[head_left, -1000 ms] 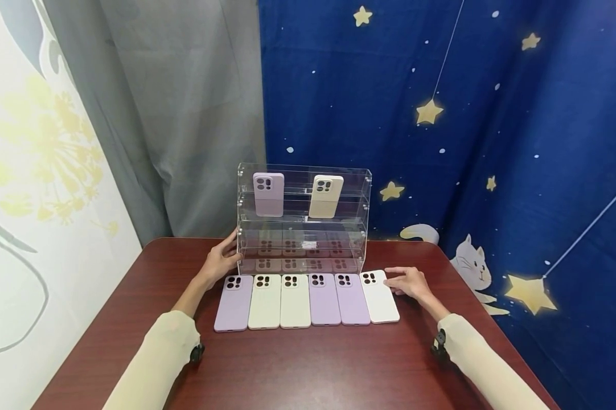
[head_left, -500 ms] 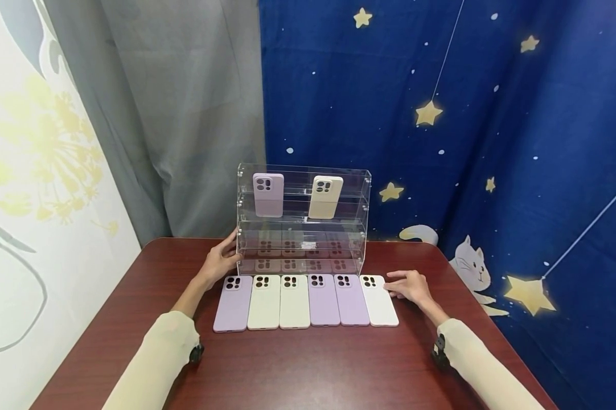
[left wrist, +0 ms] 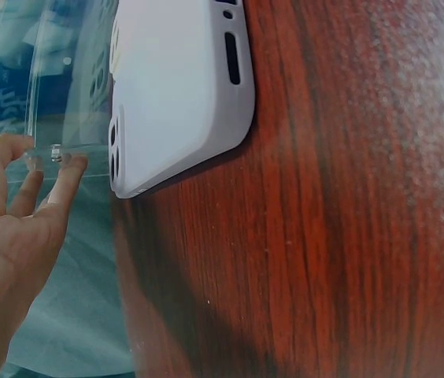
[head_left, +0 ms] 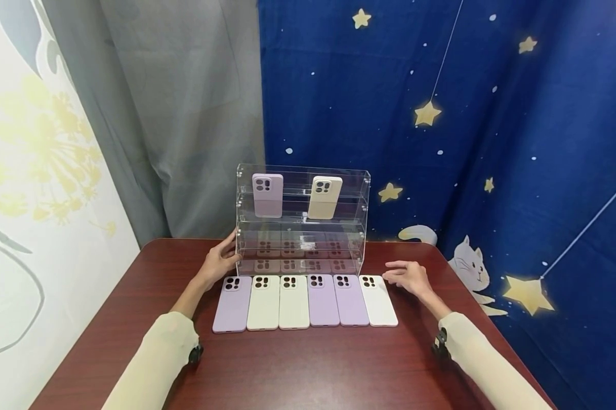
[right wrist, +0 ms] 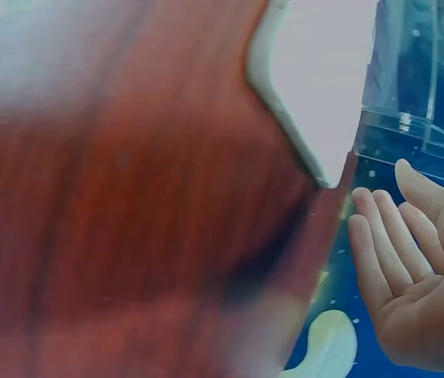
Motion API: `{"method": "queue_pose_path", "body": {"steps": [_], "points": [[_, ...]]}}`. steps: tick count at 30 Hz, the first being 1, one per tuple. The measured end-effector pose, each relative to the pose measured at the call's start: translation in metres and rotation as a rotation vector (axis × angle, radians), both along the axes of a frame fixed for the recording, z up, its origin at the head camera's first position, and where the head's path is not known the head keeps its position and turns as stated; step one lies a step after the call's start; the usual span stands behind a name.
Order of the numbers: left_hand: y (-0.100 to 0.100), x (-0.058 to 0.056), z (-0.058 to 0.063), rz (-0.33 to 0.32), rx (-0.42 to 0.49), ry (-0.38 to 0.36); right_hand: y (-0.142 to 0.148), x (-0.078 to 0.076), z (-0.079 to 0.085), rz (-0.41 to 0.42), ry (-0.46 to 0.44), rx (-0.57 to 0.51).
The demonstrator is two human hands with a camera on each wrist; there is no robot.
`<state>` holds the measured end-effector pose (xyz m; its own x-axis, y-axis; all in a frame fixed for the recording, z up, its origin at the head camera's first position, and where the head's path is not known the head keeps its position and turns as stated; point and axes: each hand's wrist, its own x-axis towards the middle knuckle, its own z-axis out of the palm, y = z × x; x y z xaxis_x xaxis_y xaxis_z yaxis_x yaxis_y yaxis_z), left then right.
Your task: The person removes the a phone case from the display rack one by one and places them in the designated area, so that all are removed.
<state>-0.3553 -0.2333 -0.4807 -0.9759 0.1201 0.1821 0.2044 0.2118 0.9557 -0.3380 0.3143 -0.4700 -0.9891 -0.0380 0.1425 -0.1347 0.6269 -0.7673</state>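
Observation:
A clear acrylic tiered display rack (head_left: 302,228) stands on the table. My left hand (head_left: 218,263) touches its left side with fingers extended, seen also in the left wrist view at the clear side panel. Two phone cases lean on an upper tier, a lavender case (head_left: 268,193) and a cream case (head_left: 325,196). In front of the rack lies a row: a lavender case (head_left: 231,310), two cream cases (head_left: 263,310), two lavender cases (head_left: 351,307) and a white case (head_left: 380,304) at the right end. My right hand (head_left: 409,277) hovers beside the white case's upper corner, fingers extended, holding nothing.
The dark red wooden table (head_left: 298,370) reaches back to a grey curtain (head_left: 195,114) and a blue star-print curtain (head_left: 349,102). A white patterned wall (head_left: 46,199) borders it at left. The lower tiers show faint reflections of the cases.
The white case has straightened and shifted slightly toward me, now lined up with the row. My right hand has let go of it and lifted slightly. The left hand stays on the rack.

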Motion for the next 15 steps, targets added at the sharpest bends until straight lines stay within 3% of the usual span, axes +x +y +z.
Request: {"method": "queue_pose_path", "body": {"steps": [15], "points": [[0.000, 0.001, -0.001, -0.012, 0.018, 0.002, -0.011, -0.015, 0.050, 0.041, 0.117, 0.010]]}}
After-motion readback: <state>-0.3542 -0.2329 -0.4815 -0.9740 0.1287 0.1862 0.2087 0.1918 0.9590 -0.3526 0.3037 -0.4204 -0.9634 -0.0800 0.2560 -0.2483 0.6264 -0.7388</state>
